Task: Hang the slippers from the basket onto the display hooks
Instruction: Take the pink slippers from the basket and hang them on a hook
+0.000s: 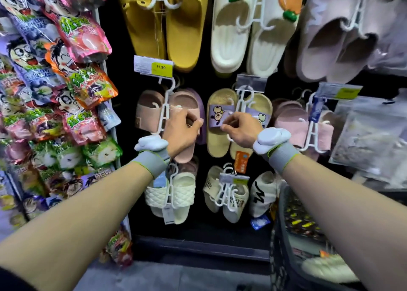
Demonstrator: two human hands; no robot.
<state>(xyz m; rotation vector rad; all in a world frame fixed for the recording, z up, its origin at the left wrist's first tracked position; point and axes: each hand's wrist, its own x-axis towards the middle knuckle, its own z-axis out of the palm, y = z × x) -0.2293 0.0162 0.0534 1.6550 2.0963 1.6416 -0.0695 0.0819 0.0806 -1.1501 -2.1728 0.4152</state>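
A pair of pink slippers (149, 112) on a white plastic hanger hangs from a hook under the 11.90 price tag (154, 67). My left hand (182, 129) is closed over the right pink slipper. Beside it hangs a beige pair with purple cartoon straps (220, 114). My right hand (240, 127) pinches the lower edge of that purple strap. A dark mesh basket (284, 235) stands at the lower right with a whitish slipper (326, 268) inside.
Yellow (171, 26), cream (237, 37) and mauve (343, 37) slippers hang above. White quilted (171, 193) and printed (226, 196) pairs hang below. Snack bags (55, 92) fill a rack at the left. Clear packets (370, 136) hang at the right.
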